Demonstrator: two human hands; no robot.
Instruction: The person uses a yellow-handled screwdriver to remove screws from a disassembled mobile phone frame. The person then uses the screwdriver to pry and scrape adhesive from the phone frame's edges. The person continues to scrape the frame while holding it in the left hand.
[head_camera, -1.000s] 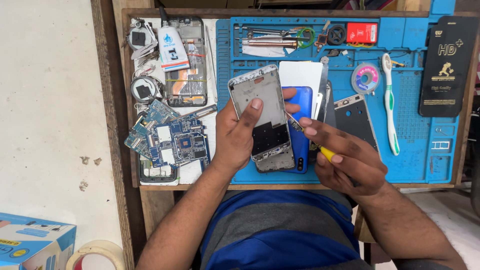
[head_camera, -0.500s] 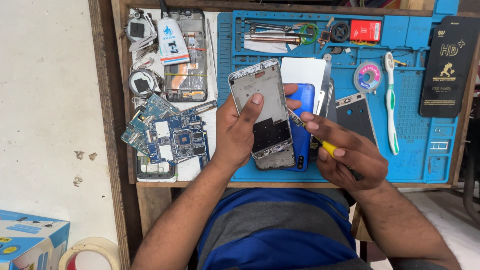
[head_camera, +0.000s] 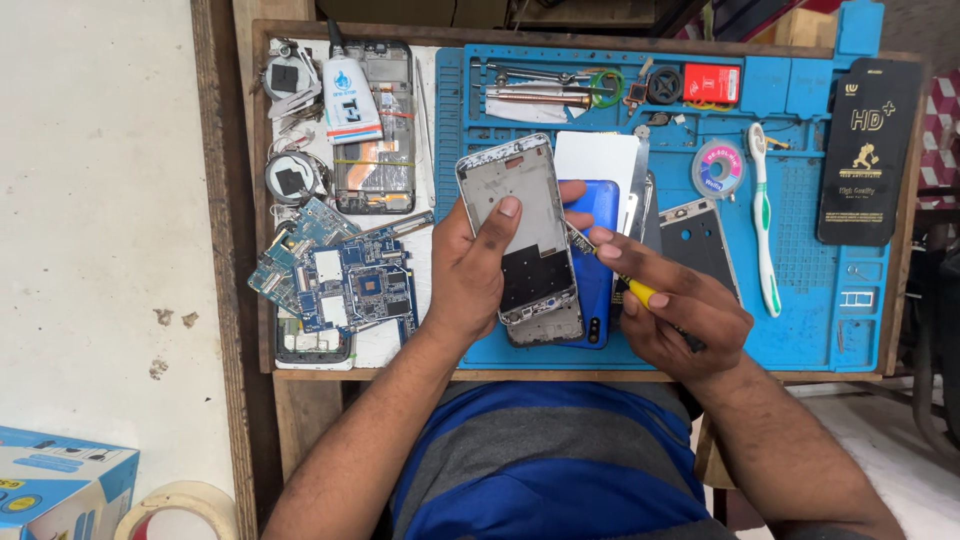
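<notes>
Two hands meet over the middle of the blue mat (head_camera: 800, 250) on the worktop (head_camera: 250, 200), close together and each closed on something. The left hand (head_camera: 470, 275) clamps a stripped phone frame (head_camera: 525, 240), thumb laid across its pale inner face and fingertips showing past its right edge. That frame sits directly above and in front of the left palm, tilted up off the mat, with its long axis running away from the body and leaning slightly to the left at the far end. The right hand (head_camera: 680, 310) pinches a yellow-handled screwdriver (head_camera: 612, 272) between thumb and forefinger; the shaft points up and left, its tip at the frame's right edge about halfway along. So the frame lies just left of the right hand, and the tool comes at it across its short axis. A blue phone back cover (head_camera: 598, 260) lies on the mat under and beside the frame, between both hands. Well left of the left hand rest several circuit boards (head_camera: 345, 275); right of the right hand lies a green and white toothbrush (head_camera: 765, 225).
</notes>
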